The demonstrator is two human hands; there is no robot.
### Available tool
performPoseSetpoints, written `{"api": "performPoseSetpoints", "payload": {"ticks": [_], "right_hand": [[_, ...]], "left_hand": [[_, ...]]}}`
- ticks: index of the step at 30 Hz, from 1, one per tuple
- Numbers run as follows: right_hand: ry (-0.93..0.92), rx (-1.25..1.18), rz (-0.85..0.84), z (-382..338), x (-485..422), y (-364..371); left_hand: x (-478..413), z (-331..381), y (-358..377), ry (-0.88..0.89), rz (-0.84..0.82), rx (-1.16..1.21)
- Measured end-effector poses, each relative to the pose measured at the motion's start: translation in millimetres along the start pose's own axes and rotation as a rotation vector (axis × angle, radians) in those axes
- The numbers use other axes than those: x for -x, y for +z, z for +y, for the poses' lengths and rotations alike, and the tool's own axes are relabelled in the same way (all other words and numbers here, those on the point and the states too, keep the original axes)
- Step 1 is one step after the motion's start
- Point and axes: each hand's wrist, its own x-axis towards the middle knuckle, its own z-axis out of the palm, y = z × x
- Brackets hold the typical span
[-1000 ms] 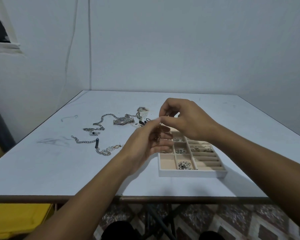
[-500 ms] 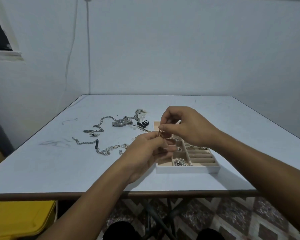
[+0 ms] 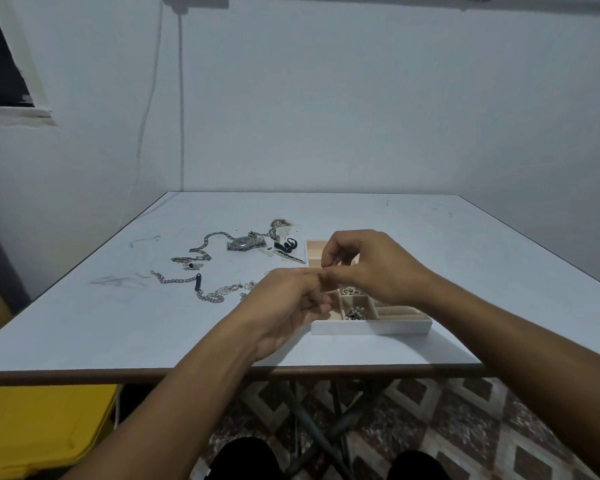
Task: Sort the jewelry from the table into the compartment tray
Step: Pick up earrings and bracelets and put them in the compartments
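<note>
Left hand (image 3: 288, 306): fingers curled, grip tips touching the right hand's tips. I cannot tell if it holds a thing.
Right hand (image 3: 371, 268): over the tray, thumb and finger pressed together. What is between them is too small to see.
Tray (image 3: 371, 328): on the bench (image 3: 84, 323), near the front edge, with silver bits (image 3: 354, 313) inside.
Loose jewelry: chains (image 3: 177, 280) and a watch (image 3: 245, 243) lie on the bench, left of the tray.

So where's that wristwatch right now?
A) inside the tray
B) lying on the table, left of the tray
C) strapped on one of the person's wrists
B: the wristwatch lies flat on the table, well to the left of the compartment tray, outside its walls.
</note>
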Motion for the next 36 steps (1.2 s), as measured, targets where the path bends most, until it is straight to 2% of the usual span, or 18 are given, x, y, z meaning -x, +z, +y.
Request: {"api": "performPoseSetpoints", "payload": {"ticks": [13, 18, 24, 29, 36], "right_hand": [[0.033, -0.021, -0.011, 9.4, 14.1, 14.4], [0.069, 0.017, 0.044, 14.4, 10.5, 13.5], [0.084, 0.036, -0.026, 6.2, -8.0, 19.7], [0.014, 0.124, -0.148, -10.8, -36.2, 39.7], [-0.092, 0.288, -0.298, -49.3, -76.7, 84.6]], "left_hand": [[0.8, 2.7, -0.3, 0.01, 0.088, 0.004], [2.0, 3.6, -2.5, 0.025, 0.121, 0.019], [4.8, 6.1, -34.7, 0.177, 0.283, -0.266], [13.3, 15.8, -76.6, 0.249, 0.446, -0.52], [19.4, 22.0, -126.9, 0.279, 0.596, -0.686]]}}
